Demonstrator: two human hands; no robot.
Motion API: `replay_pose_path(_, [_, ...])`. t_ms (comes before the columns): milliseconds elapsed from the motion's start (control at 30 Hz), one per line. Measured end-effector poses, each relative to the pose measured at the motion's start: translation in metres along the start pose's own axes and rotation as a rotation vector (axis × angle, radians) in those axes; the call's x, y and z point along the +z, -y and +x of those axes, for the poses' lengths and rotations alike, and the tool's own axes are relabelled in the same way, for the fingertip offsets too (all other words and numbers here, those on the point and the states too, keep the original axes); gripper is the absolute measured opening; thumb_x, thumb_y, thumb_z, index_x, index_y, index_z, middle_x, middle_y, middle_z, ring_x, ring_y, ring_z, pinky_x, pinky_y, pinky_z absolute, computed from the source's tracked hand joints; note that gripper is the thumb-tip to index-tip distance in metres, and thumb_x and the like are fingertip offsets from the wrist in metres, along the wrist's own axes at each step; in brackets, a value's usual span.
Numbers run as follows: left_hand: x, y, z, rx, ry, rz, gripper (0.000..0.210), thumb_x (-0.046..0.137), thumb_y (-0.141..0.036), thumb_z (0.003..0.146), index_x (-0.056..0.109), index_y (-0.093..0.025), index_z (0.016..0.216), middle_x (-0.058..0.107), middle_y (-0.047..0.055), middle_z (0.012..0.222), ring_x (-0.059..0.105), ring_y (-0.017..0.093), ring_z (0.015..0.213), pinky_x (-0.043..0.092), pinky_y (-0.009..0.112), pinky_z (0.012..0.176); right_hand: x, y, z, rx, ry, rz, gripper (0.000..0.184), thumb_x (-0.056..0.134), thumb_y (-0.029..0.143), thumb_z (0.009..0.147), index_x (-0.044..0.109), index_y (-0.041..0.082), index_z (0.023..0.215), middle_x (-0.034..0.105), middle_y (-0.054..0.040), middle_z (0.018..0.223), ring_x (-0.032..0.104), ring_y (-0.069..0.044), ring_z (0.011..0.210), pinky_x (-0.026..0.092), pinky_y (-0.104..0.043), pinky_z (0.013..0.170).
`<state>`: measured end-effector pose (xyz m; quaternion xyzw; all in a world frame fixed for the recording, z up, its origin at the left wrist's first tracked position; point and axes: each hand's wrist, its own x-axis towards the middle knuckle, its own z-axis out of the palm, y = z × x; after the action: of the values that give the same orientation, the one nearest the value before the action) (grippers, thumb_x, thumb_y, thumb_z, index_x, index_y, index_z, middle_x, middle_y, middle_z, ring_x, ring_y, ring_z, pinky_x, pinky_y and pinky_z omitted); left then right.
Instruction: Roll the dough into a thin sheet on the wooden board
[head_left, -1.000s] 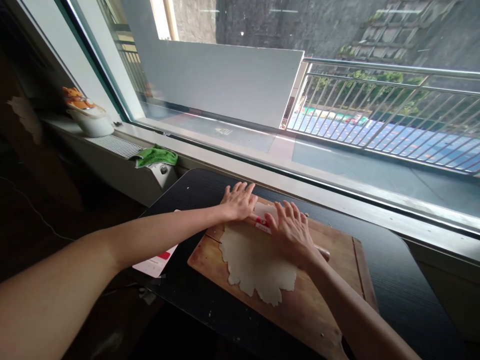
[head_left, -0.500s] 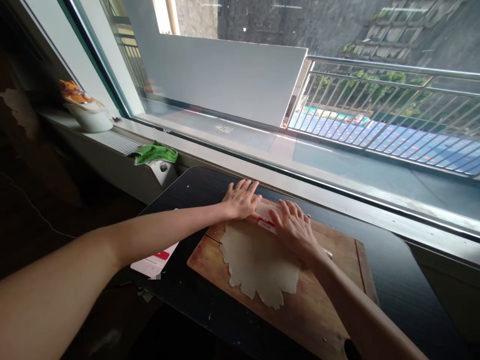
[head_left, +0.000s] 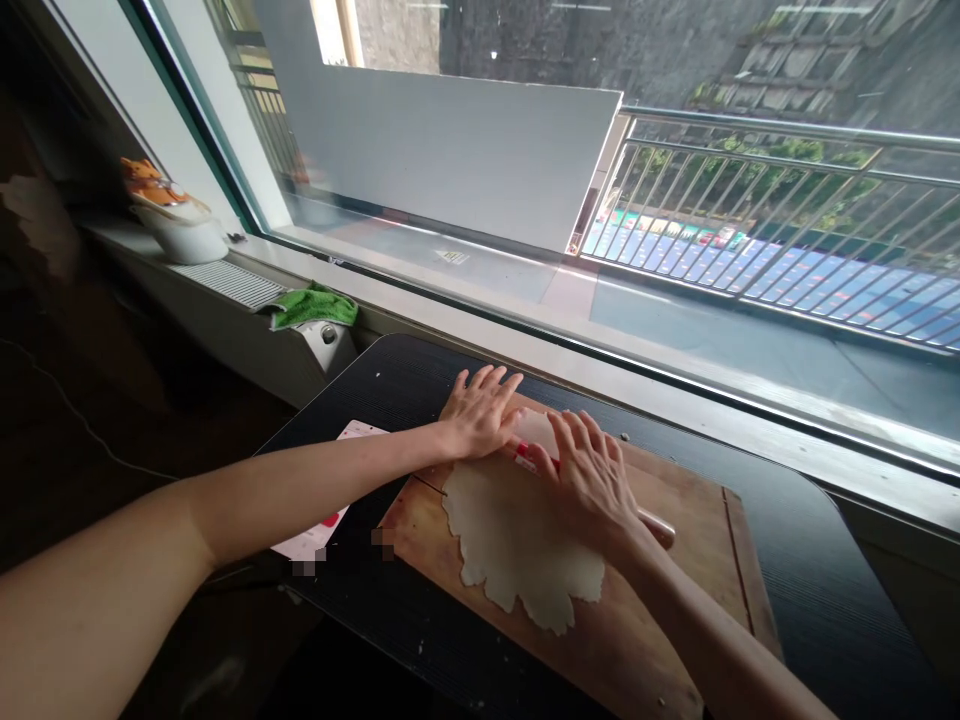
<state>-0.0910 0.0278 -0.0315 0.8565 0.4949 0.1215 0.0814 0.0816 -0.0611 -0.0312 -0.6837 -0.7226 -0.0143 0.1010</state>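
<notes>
Pale, flat dough (head_left: 517, 545) with raggedy edges lies on the left of the board (head_left: 675, 610) — the left hand (head_left: 480, 412) and right hand (head_left: 592, 478), spread wide, hide much of the rolling pin (head_left: 658, 527).

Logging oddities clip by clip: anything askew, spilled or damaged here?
Pixelated blocks cover the cutting board at its left corner, like an image fault. The dough sheet has a ragged near edge; pale specks dot the table.

Interior report: daylit at one side, dim at the other

Large window (head_left: 525, 190) admits daylight; floor (head_left: 60, 470) at left lies in shadow. Black, round-cornered bench (head_left: 825, 560) stands beside the pale sill (head_left: 525, 357). White vented unit (head_left: 322, 345) at left. Outside: pale panel (head_left: 450, 140), metal railing (head_left: 750, 215), blue-surfaced ground (head_left: 697, 255), dark grey wall (head_left: 555, 50).
</notes>
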Motion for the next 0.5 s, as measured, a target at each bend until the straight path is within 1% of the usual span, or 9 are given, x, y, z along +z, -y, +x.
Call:
replay_pose_path(67, [0.002,0.000,0.000,-0.007,-0.034,-0.002,0.058,0.040,-0.046,0.100,0.034,-0.023,0.153,0.034,0.011,0.160,0.025,0.029,0.148,0.018,0.056,0.120,0.001,0.000,0.003,0.027,0.000,0.007,0.058,0.031,0.052,0.100,0.046,0.019,0.146,0.047,-0.0140,0.150,0.031,-0.031,0.144,0.028,-0.051,0.113])
replay_pose_path(100, [0.003,-0.001,0.008,-0.028,-0.046,-0.012,0.058,0.040,-0.045,0.100,0.034,-0.022,0.153,0.033,0.012,0.160,0.025,0.030,0.148,0.019,0.056,0.119,-0.001,-0.001,0.011,0.077,0.011,0.014,0.059,0.031,0.051,0.100,0.045,0.018,0.146,0.045,-0.0148,0.151,0.031,-0.031,0.144,0.028,-0.052,0.113])
replay_pose_path(167, [0.001,-0.006,0.032,-0.092,-0.085,-0.046,0.056,0.042,-0.043,0.100,0.037,-0.019,0.150,0.034,0.015,0.159,0.029,0.031,0.146,0.021,0.057,0.118,-0.006,-0.005,0.032,0.202,0.024,0.023,0.058,0.030,0.048,0.100,0.044,0.016,0.147,0.044,-0.0160,0.152,0.033,-0.032,0.142,0.029,-0.051,0.112])
replay_pose_path(233, [-0.005,-0.010,0.057,-0.189,-0.174,-0.099,0.047,0.045,-0.035,0.099,0.045,-0.019,0.143,0.042,0.015,0.153,0.038,0.031,0.140,0.027,0.053,0.116,-0.014,-0.010,0.049,0.326,0.001,0.028,0.055,0.030,0.044,0.101,0.047,0.015,0.144,0.046,-0.0169,0.148,0.039,-0.032,0.137,0.031,-0.049,0.109])
replay_pose_path(300, [-0.016,-0.008,0.068,-0.328,-0.285,-0.181,0.035,0.045,-0.029,0.099,0.054,-0.019,0.131,0.053,0.014,0.141,0.048,0.029,0.131,0.036,0.047,0.110,-0.021,-0.015,0.054,0.401,-0.039,0.038,0.050,0.030,0.042,0.101,0.054,0.016,0.137,0.052,-0.0171,0.141,0.046,-0.032,0.129,0.036,-0.046,0.104])
replay_pose_path(333, [-0.023,-0.005,0.067,-0.380,-0.338,-0.224,0.030,0.045,-0.027,0.099,0.058,-0.019,0.125,0.058,0.014,0.134,0.052,0.027,0.126,0.040,0.043,0.106,-0.023,-0.017,0.051,0.404,-0.070,0.046,0.048,0.030,0.041,0.101,0.057,0.016,0.132,0.054,-0.0169,0.137,0.050,-0.031,0.124,0.038,-0.044,0.101])
replay_pose_path(400, [-0.034,0.008,0.050,-0.409,-0.407,-0.289,0.024,0.045,-0.024,0.098,0.062,-0.018,0.115,0.064,0.013,0.122,0.058,0.025,0.117,0.046,0.035,0.098,-0.024,-0.021,0.036,0.336,-0.143,0.080,0.044,0.031,0.039,0.101,0.063,0.017,0.122,0.059,-0.0157,0.127,0.054,-0.028,0.115,0.041,-0.040,0.096])
replay_pose_path(433, [-0.038,0.016,0.035,-0.392,-0.406,-0.304,0.022,0.046,-0.023,0.098,0.063,-0.017,0.110,0.066,0.012,0.115,0.061,0.023,0.111,0.047,0.033,0.094,-0.024,-0.022,0.026,0.268,-0.164,0.107,0.042,0.032,0.039,0.101,0.064,0.018,0.117,0.061,-0.0146,0.122,0.056,-0.027,0.111,0.042,-0.038,0.094])
replay_pose_path(500, [-0.045,0.030,0.001,-0.355,-0.318,-0.312,0.020,0.047,-0.022,0.096,0.066,-0.016,0.099,0.070,0.010,0.102,0.065,0.021,0.099,0.049,0.029,0.086,-0.022,-0.023,0.007,0.098,-0.133,0.148,0.037,0.037,0.040,0.100,0.064,0.019,0.114,0.063,-0.0118,0.114,0.058,-0.024,0.103,0.043,-0.034,0.089])
